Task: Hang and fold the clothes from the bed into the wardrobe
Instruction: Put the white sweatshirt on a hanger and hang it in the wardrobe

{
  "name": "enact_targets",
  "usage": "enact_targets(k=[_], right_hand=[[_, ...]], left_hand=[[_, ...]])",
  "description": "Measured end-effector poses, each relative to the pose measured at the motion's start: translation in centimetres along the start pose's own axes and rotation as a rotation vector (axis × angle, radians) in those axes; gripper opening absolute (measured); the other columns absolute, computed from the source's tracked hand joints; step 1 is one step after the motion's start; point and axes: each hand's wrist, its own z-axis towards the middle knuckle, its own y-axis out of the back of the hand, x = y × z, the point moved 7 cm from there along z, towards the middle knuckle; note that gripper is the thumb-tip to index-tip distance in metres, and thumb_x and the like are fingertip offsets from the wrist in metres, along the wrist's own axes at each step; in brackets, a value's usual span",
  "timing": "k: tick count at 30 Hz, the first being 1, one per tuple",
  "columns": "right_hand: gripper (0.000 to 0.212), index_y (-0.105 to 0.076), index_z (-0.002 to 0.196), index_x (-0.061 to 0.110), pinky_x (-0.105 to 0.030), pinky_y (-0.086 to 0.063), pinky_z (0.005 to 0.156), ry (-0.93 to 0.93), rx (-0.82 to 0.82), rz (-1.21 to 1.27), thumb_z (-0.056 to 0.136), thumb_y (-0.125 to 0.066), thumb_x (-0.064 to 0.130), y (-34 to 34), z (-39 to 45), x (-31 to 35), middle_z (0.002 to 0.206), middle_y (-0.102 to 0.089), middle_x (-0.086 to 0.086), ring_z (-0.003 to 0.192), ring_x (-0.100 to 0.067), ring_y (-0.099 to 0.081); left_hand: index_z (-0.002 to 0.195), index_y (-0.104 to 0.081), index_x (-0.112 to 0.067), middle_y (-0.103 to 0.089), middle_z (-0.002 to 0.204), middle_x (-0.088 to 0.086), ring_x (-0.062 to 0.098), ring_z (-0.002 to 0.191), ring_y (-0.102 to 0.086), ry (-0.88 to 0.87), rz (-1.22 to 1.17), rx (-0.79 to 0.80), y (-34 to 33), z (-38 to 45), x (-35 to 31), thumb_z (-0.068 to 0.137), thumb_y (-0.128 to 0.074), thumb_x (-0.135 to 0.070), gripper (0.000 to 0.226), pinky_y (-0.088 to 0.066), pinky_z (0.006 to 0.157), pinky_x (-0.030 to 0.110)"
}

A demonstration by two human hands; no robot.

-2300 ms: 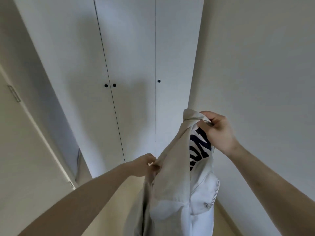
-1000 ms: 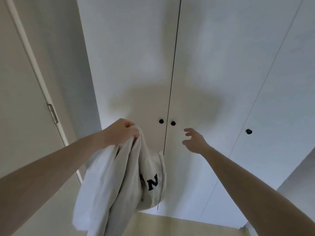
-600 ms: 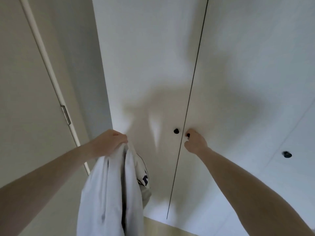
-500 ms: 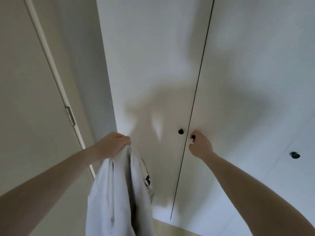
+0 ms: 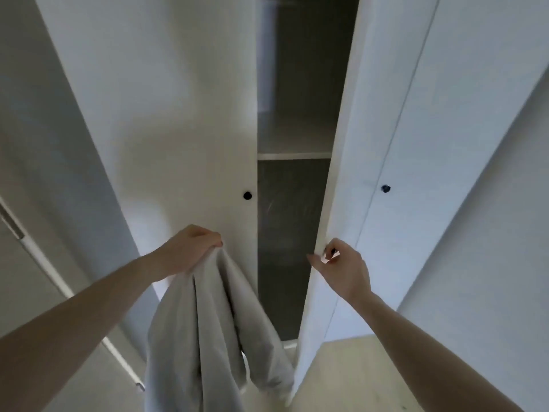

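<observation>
- Where the view begins at far left, a door frame (image 5: 44, 263) runs slantwise down a plain wall, with a small metal fitting on it at the picture's edge.
- The left door (image 5: 166, 114) of the wardrobe (image 5: 475, 144) is closed, its free edge lining the left side of the gap; a black knob (image 5: 247, 195) sits close to that edge.
- The left hand (image 5: 190, 251) is raised in front of this door, below the knob, fingers curled tight round the bunched top of a garment (image 5: 214, 337).
- The garment is pale grey-white cloth, hanging from the fist in long folds to the bottom of the picture, its lower part just beside the foot of the open door. No print or lettering shows on it.
- Between the doors lies a tall dark gap, narrow, with a pale shelf (image 5: 294, 156) crossing it above knob height and dark space under it.
- The right hand (image 5: 341, 269) pinches the small knob on the open door (image 5: 335, 173), fingers curled at the door's near edge, thumb pointing towards the gap.
- That door stands swung outward, seen almost edge-on; its bottom corner rests over pale floor (image 5: 371, 376).
- Right of it, a further door is closed, with its own black knob (image 5: 385, 188).
- At far right, plain wall.
</observation>
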Motion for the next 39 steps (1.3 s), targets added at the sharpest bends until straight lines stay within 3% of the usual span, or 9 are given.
enact_targets(k=[11, 14, 17, 19, 23, 26, 33, 36, 39], right_hand=[[0.015, -0.054, 0.079, 0.026, -0.027, -0.044, 0.059, -0.419, -0.315, -0.093, 0.086, -0.062, 0.035, 16.5, -9.2, -9.9, 0.086, -0.068, 0.010, 0.069, -0.013, -0.064], [0.010, -0.060, 0.090, 0.031, -0.030, -0.054, 0.072, -0.432, -0.308, -0.090, 0.086, -0.069, 0.029, 17.7, -10.8, -9.7, 0.126, -0.066, 0.017, 0.080, -0.012, -0.071], [0.041, -0.054, 0.123, 0.025, -0.035, -0.055, 0.080, -0.399, -0.357, -0.053, 0.086, -0.073, 0.022, 16.9, -11.5, -7.7, 0.161, -0.028, 0.011, 0.097, -0.018, -0.066], [0.056, -0.049, 0.131, 0.025, -0.034, -0.056, 0.080, -0.229, -0.329, 0.047, 0.083, -0.077, 0.024, 15.1, -10.6, -4.5, 0.154, -0.032, 0.007, 0.102, -0.013, -0.061], [0.072, -0.050, 0.139, 0.046, -0.016, -0.044, 0.099, 0.016, 0.250, 0.177, 0.074, -0.079, 0.054, 7.9, -7.8, 1.8, 0.140, -0.051, 0.025, 0.124, 0.006, -0.051], [0.057, -0.063, 0.121, 0.053, -0.006, -0.047, 0.084, -0.002, 0.463, 0.210, 0.068, -0.076, 0.067, 5.3, -5.2, 3.0, 0.116, -0.068, 0.031, 0.108, 0.005, -0.065], [0.020, -0.069, 0.099, 0.053, -0.019, -0.051, 0.083, 0.009, 0.664, 0.197, 0.082, -0.065, 0.063, 2.0, 0.3, 2.0, 0.096, -0.073, 0.024, 0.087, 0.001, -0.069], [0.021, -0.067, 0.077, 0.035, -0.027, -0.046, 0.070, 0.069, 0.665, 0.148, 0.096, -0.060, 0.041, 1.1, 2.7, 1.9, 0.068, -0.061, 0.018, 0.066, -0.002, -0.057], [0.024, -0.059, 0.078, 0.015, -0.029, -0.043, 0.063, 0.080, 0.551, 0.216, 0.098, -0.057, 0.027, 1.4, 4.5, 1.4, 0.065, -0.054, 0.010, 0.061, -0.007, -0.051]], left_hand=[[0.067, -0.030, -0.013, -0.030, 0.065, 0.000, 0.017, 0.063, -0.030, -0.197, 0.144, 0.211, -8.0, 0.0, -6.2, 0.069, -0.053, -0.053, 0.047, -0.024, 0.065, 0.034], [0.067, -0.028, -0.016, -0.029, 0.063, -0.001, 0.016, 0.060, -0.030, -0.252, 0.192, 0.266, -9.9, 0.0, -7.7, 0.071, -0.052, -0.050, 0.043, -0.024, 0.062, 0.034], [0.066, -0.028, -0.016, -0.030, 0.061, -0.002, 0.014, 0.058, -0.031, -0.301, 0.219, 0.305, -11.6, -0.3, -9.1, 0.074, -0.051, -0.045, 0.038, -0.024, 0.060, 0.033], [0.066, -0.027, -0.015, -0.030, 0.062, 0.000, 0.015, 0.060, -0.030, -0.327, 0.210, 0.314, -12.5, -0.3, -10.2, 0.074, -0.049, -0.041, 0.035, -0.024, 0.060, 0.034], [0.064, -0.024, -0.017, -0.026, 0.063, 0.002, 0.018, 0.061, -0.025, -0.349, 0.175, 0.321, -13.7, -0.2, -12.3, 0.078, -0.047, -0.032, 0.031, -0.022, 0.060, 0.038], [0.063, -0.027, -0.014, -0.027, 0.064, 0.004, 0.021, 0.062, -0.026, -0.334, 0.125, 0.282, -14.0, 0.9, -13.1, 0.080, -0.046, -0.028, 0.029, -0.023, 0.059, 0.038], [0.069, -0.035, 0.004, -0.029, 0.069, 0.008, 0.019, 0.059, -0.029, -0.245, -0.070, 0.227, -14.5, 5.4, -13.0, 0.080, -0.050, -0.026, 0.035, -0.024, 0.050, 0.029], [0.066, -0.043, -0.003, -0.036, 0.069, 0.010, 0.022, 0.064, -0.035, -0.169, -0.078, 0.218, -14.7, 8.2, -11.8, 0.081, -0.053, -0.027, 0.029, -0.028, 0.061, 0.034], [0.082, -0.059, -0.015, -0.052, 0.093, 0.007, 0.020, 0.081, -0.050, -0.071, -0.061, -0.043, -11.8, 12.1, -9.7, 0.078, -0.056, -0.036, 0.021, -0.042, 0.077, 0.033]])
